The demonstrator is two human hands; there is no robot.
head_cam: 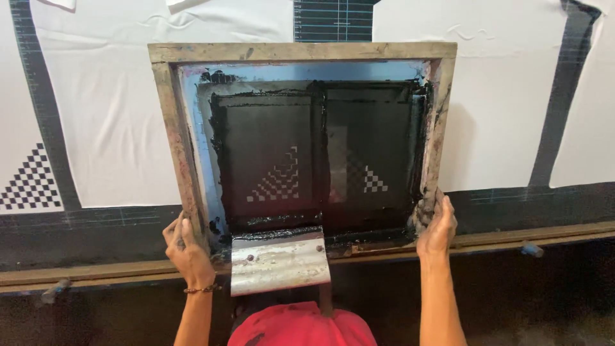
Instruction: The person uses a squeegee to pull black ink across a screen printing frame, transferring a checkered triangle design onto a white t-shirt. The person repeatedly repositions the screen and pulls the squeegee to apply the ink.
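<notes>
Left hand (187,251): clamped on the lower left corner of wooden printing frame (301,52), which stands tilted over white fabric (109,128). Centre: ink-black mesh (269,160) with a checkered triangle; metal squeegee (279,263) at the near edge. Right hand (437,225): gripping the lower right corner.

Even, fairly bright light is cast from above on the white cloth (115,115). Wet glare is seen on the black ink (269,102). The lower edge is left dim. Slight softness is noted throughout.
</notes>
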